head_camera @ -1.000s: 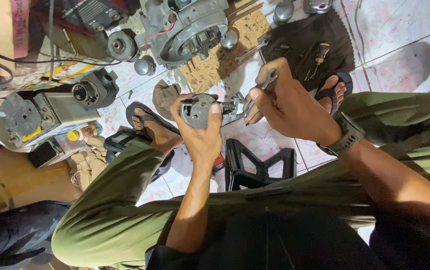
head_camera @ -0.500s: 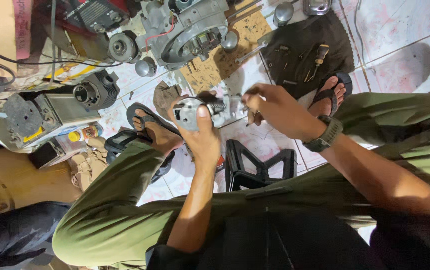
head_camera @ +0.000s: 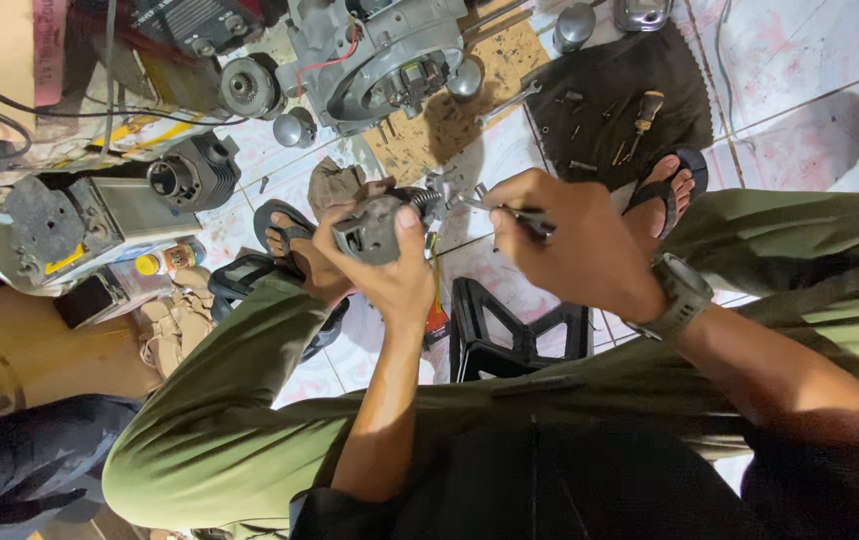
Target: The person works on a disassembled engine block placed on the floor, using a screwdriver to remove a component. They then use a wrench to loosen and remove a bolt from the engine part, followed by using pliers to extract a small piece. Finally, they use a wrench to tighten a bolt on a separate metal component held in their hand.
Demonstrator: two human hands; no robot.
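My left hand point(head_camera: 389, 270) grips a small grey metal engine part point(head_camera: 374, 228) with a coiled spring end point(head_camera: 421, 203) pointing right, held above my knees. My right hand point(head_camera: 574, 240) pinches a thin metal tool point(head_camera: 494, 208) whose tip points left toward the spring end of the part. A watch point(head_camera: 682, 293) sits on my right wrist. I am seated in green trousers, both feet in black sandals point(head_camera: 674, 185) on the tiled floor.
A large grey engine block point(head_camera: 379, 55) lies on cardboard ahead. A cylinder point(head_camera: 189, 178), round metal covers point(head_camera: 249, 87), a dark cloth with a screwdriver and small bits point(head_camera: 619, 110), a black plastic stool point(head_camera: 514, 330) and another person's leg point(head_camera: 29, 350) at left.
My right hand has moved down and right, away from the part, turning the thin tool so its tip points at the spring end. The left hand tilted the part slightly.
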